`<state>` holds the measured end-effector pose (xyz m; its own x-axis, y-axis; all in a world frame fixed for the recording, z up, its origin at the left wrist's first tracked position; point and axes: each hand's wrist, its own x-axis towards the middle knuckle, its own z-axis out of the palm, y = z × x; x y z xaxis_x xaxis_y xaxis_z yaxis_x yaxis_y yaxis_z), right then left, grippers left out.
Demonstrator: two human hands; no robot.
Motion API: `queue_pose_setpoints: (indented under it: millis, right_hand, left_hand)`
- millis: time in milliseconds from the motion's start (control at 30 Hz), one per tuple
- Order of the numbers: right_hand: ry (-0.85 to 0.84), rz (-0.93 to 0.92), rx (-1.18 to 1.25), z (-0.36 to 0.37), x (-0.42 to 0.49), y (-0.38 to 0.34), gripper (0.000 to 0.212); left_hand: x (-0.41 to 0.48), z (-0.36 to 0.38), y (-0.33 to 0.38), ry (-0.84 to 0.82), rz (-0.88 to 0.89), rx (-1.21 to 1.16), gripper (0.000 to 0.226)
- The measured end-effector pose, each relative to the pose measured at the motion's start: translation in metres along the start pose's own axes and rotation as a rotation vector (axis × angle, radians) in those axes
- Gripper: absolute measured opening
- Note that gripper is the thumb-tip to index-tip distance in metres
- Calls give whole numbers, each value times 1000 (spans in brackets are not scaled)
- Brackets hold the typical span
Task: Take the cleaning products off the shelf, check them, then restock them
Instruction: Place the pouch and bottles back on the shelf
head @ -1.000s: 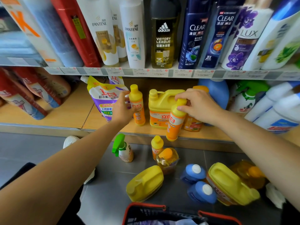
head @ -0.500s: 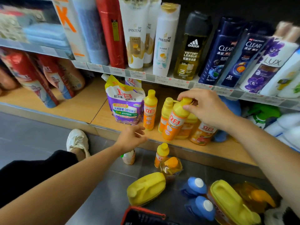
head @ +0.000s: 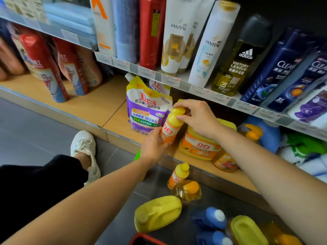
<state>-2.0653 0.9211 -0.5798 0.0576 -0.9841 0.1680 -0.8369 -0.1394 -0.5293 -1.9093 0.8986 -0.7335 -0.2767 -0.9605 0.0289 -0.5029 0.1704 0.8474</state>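
Left hand (head: 151, 145) grips the yellow bottle (head: 172, 127) low, right hand (head: 198, 117) pinches its cap, over a wooden shelf (head: 99, 103) beside grey floor tiles (head: 44, 135); long axis leans, cap far-right.

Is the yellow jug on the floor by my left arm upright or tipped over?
Tipped over: the yellow jug lies on its side on the grey floor.

One view only: a wide-angle camera on the head, facing forward and down at the lower shelf (head: 99, 103) from close range. Frame tilted. Both forearms enter from the bottom corners; left hand (head: 152, 147) and right hand (head: 198, 117) hold the yellow bottle (head: 172, 124) mid-frame.
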Motion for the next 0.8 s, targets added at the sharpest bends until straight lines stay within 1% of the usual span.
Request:
queue_pose_setpoints:
  millis: [100, 167, 267, 367, 400, 467, 533, 567, 633, 800]
  right_hand:
    - [-23, 30, 37, 11, -2, 4, 48]
    - [40, 28, 3, 15, -8, 10, 51]
    - [175, -30, -227, 12, -25, 23, 43]
    - [319, -198, -472, 9, -45, 37, 36]
    - [343, -185, -501, 7, -49, 42, 39]
    - [332, -33, -507, 3, -53, 52, 48]
    - [261, 122, -515, 0, -54, 64, 55]
    - [223, 157, -520, 0, -55, 69, 56]
    - [197, 160, -515, 1, -56, 77, 58]
    - [263, 154, -421, 5, -52, 87, 58]
  left_hand:
    - [3, 5, -9, -11, -44, -19, 58]
    - [5, 7, -9, 7, -76, -41, 60]
    - [9, 9, -7, 44, -105, -69, 61]
    - [10, 11, -6, 38, -94, -62, 61]
    - [10, 13, -6, 35, -87, -62, 61]
    - [9, 15, -5, 34, -78, -70, 60]
    - [10, 19, -6, 35, -69, -63, 60]
    - [10, 20, -7, 38, -62, -60, 59]
    - [13, 24, -9, 50, -53, -69, 58]
    - [24, 37, -8, 69, -50, -86, 58]
